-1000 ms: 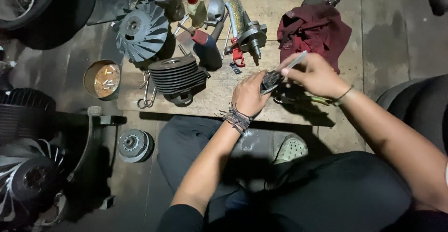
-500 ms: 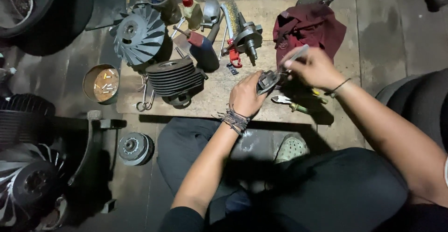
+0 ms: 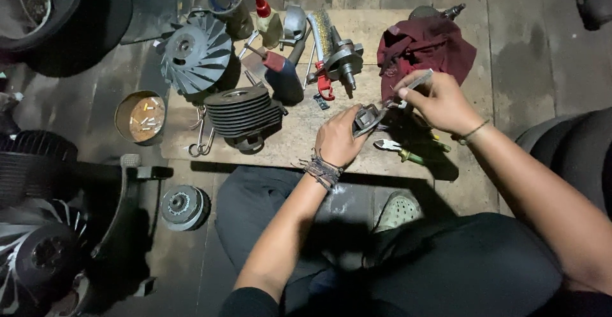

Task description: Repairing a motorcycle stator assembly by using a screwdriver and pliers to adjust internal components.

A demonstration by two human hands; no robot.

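a small dark metal part (image 3: 366,118) is held just above the near right portion of a wooden board (image 3: 299,141), gripped in the left hand (image 3: 339,140), whose fingers are curled tight around it. the right hand (image 3: 440,103) pinches a thin silver tool (image 3: 417,81) between thumb and fingers, its tip meeting the part. directly under the hands lie pliers with green handles (image 3: 401,152), partly shadowed. behind the right hand sits a crumpled maroon rag (image 3: 427,49). to the left stand a finned engine cylinder (image 3: 245,114), a crankshaft (image 3: 338,58), a wire brush (image 3: 320,31), a red-handled screwdriver (image 3: 268,58) and a grey cooling fan (image 3: 194,52). off the board's left edge, a round tin (image 3: 140,118) holds small pieces; a clutch-like disc (image 3: 183,207) lies on the dark, stained plank floor (image 3: 529,49). lighting is dim.
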